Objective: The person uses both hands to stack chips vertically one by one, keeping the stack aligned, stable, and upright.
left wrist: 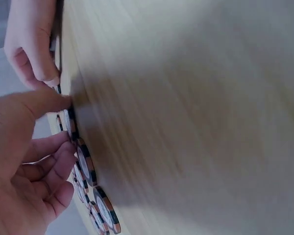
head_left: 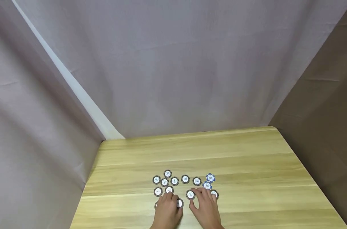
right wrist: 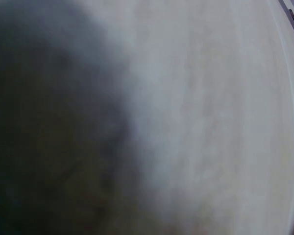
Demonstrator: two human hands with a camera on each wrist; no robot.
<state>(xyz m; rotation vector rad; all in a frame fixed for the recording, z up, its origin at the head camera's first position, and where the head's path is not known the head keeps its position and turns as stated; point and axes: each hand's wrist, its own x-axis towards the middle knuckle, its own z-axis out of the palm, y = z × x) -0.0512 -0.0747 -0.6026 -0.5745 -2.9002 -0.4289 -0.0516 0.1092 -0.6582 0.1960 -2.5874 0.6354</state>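
Note:
Near the table's front edge, my left hand (head_left: 167,210) pinches a black-and-white poker chip (head_left: 179,203) by its edge. In the left wrist view, thumb and forefinger of the left hand (left wrist: 19,161) meet the rim of this chip (left wrist: 70,122), its other fingers curled beside it. My right hand (head_left: 206,208) holds another black chip (head_left: 190,194), marked 100, between thumb and forefinger. Partly covered by the right fingers is a further black chip (head_left: 215,194). Just beyond the left fingertips lies one more chip (head_left: 169,190). A dark blur fills much of the right wrist view.
Several black chips marked 100, one of them a chip (head_left: 185,179) in the middle, lie flat in loose rows on the wooden table (head_left: 247,159). Two blue chips marked 10, including the farther blue chip (head_left: 210,177), sit beyond the right hand. Grey curtains (head_left: 176,79) enclose the table.

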